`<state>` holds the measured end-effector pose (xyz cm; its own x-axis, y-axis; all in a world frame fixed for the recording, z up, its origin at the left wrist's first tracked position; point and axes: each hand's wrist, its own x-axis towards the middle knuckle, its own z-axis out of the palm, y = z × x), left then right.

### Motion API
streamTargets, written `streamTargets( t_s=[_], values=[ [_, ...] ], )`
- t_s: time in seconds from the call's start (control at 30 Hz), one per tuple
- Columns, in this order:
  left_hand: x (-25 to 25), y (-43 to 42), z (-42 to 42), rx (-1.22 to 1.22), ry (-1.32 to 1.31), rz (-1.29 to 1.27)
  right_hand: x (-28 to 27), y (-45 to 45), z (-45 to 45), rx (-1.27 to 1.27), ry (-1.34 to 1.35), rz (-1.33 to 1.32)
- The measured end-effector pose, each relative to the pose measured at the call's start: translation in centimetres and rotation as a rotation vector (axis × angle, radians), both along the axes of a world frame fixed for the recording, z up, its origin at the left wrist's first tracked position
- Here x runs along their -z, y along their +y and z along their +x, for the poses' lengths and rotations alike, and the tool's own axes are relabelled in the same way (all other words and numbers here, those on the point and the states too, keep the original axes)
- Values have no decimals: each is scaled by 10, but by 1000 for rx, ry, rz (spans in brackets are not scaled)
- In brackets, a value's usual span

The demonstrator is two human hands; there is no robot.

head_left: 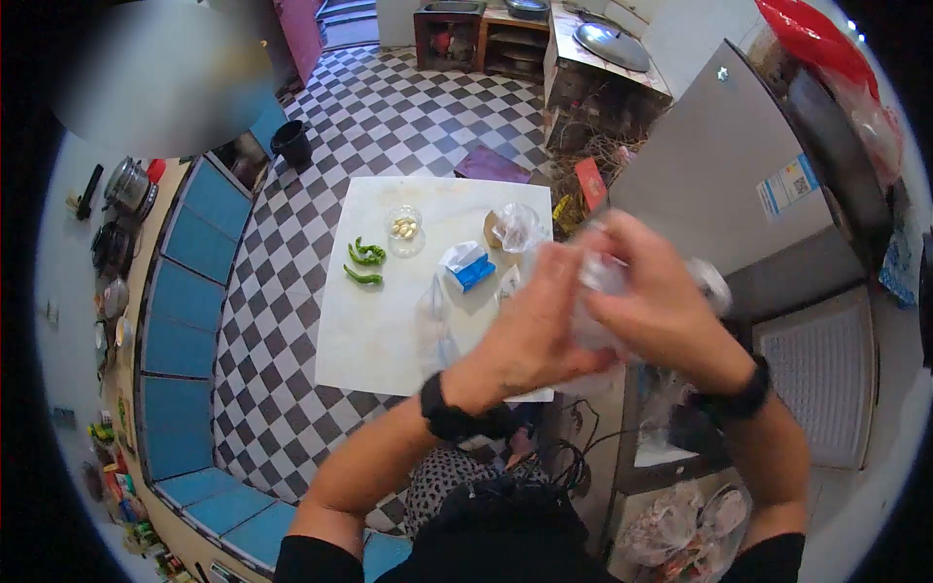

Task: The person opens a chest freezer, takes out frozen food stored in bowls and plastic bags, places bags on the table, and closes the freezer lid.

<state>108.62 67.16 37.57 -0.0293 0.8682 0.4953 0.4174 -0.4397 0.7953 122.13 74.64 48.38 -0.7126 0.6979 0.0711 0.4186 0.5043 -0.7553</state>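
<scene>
My left hand and my right hand are raised together over the right edge of the white table. Between them is a crumpled, see-through plastic bag, blurred by motion and partly hidden by my fingers. Both hands are closed around it. Beyond my left hand, a blue-and-white tissue pack lies on the table, with another clear plastic bag behind it. Farther left are several green peppers and a small glass bowl with peeled garlic cloves in it.
A grey refrigerator stands close on the right. Blue cabinets run along the left, with a black bucket on the checkered floor. At the back right is a stove counter with a metal lid. Bagged food sits at lower right.
</scene>
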Motion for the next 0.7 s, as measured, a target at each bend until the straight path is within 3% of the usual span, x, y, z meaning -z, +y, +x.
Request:
streamTargets(
  t_s=[0.13,0.2,0.23,0.27,0.3,0.33,0.4,0.63,0.7],
  values=[
    [2,-24,-97,-255,41,-244,13,-3,-89,-101,36,74],
    [16,-38,-140,-252,-45,-291,21,-7,-114,-294,124,-84],
    [44,-45,-169,-321,136,-233,20,-10,-114,-286,133,-95],
    [78,-50,-197,-389,316,-167,12,-11,-113,-280,160,71],
    [96,-60,-215,-428,119,-363,6,-10,-111,-272,184,238],
    [116,-74,-228,-461,-82,-557,3,-6,-102,-262,188,232],
    [171,-99,-254,-497,-495,-573,-2,6,-63,-171,154,205],
    [354,-139,-302,-640,-690,-805,29,15,118,498,100,-284],
    [386,-138,-297,-765,-986,-789,37,2,167,668,48,-348]
  ],
)
